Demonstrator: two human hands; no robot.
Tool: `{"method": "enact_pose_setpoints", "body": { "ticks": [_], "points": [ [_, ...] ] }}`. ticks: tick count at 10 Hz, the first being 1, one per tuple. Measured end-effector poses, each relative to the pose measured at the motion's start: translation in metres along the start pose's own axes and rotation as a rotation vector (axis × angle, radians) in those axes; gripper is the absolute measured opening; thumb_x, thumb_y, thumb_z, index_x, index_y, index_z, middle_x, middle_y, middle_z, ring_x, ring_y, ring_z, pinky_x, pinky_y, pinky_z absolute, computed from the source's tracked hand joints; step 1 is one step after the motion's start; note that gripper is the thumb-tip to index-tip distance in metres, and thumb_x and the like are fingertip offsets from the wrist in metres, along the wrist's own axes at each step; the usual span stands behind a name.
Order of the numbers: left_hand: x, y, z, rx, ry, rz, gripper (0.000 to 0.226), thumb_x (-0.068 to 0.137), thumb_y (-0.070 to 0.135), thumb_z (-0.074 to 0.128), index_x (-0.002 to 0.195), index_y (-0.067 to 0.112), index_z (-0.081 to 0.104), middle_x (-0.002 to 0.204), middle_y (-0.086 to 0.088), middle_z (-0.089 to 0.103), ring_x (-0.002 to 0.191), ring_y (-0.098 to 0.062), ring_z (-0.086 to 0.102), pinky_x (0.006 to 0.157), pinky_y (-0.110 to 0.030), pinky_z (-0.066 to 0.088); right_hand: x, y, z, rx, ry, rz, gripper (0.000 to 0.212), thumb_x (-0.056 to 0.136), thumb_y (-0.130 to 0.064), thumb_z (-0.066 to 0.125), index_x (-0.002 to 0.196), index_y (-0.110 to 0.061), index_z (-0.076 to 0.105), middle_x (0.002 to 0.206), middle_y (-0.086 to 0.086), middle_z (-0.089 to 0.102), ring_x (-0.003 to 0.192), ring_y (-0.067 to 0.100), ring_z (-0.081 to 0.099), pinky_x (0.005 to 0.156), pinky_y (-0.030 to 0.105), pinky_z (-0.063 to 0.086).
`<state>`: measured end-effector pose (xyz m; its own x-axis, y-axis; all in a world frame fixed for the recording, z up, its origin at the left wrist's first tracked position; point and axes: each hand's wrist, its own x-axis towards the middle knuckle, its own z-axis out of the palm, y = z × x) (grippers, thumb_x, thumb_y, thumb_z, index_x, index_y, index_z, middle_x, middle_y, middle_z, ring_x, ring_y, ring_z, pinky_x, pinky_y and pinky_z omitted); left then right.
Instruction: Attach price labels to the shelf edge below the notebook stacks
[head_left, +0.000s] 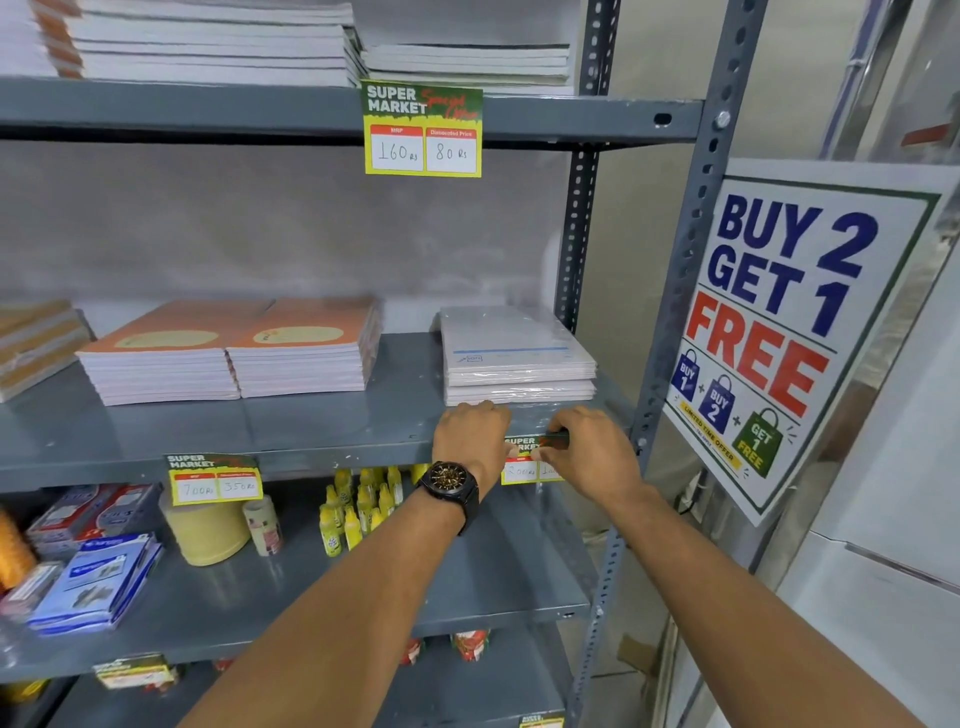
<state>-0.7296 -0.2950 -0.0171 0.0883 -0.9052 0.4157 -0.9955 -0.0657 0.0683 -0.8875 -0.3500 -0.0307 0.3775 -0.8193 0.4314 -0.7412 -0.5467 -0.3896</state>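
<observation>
Both hands press a label (524, 460) to the shelf edge (322, 457) below the right stack (517, 358): left hand (470, 434) fingers curled over it, right hand (589, 449) apparently pinching it.

A green-and-yellow price label (524, 461) hangs on the grey shelf edge (322, 457) beneath wrapped notebooks (514, 358).

Price label (525, 457) half hidden behind both hands; handwritten figures cut short; lowest label (541, 722) cropped by frame edge.
</observation>
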Motion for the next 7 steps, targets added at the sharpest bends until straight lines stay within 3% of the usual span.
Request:
{"method": "enact_pose_setpoints", "body": {
  "ticks": [2, 5, 7],
  "points": [
    [-0.004, 0.0, 0.001, -0.016, 0.022, 0.01, 0.028, 0.086, 0.035, 0.066, 0.103, 0.015, 0.058, 0.106, -0.007, 0.065, 0.094, -0.031, 0.06, 0.068, -0.037, 0.046, 0.002, 0.005, 0.0, 0.05, 0.032, -0.002, 0.014, 0.076, -0.028, 0.077, 0.083, -0.02, 0.071, 0.085, -0.003, 0.069, 0.086, 0.019, 0.059, 0.072, 0.038, 0.05],
    [-0.011, 0.002, 0.006, 0.0, 0.046, -0.015, 0.023, 0.09, 0.026, 0.062, 0.109, 0.014, 0.054, 0.11, -0.007, 0.062, 0.099, -0.031, 0.057, 0.065, -0.037, 0.044, -0.002, 0.004, 0.006, -0.063, 0.092, -0.016, 0.013, 0.082, -0.028, 0.071, 0.082, -0.016, 0.067, 0.085, -0.001, 0.067, 0.086, 0.024, 0.056, 0.066, 0.038, 0.048],
    [-0.027, -0.022, -0.012, -0.254, -0.103, 0.004, 0.042, 0.088, 0.042, 0.062, 0.123, 0.02, 0.052, 0.125, -0.003, 0.06, 0.113, -0.028, 0.055, 0.087, -0.041, 0.05, -0.007, -0.007, 0.006, -0.092, 0.062, -0.005, 0.012, 0.08, -0.022, 0.071, 0.087, -0.013, 0.067, 0.088, 0.006, 0.067, 0.086, 0.032, 0.06, 0.067, 0.038, 0.048]
  ]
}}
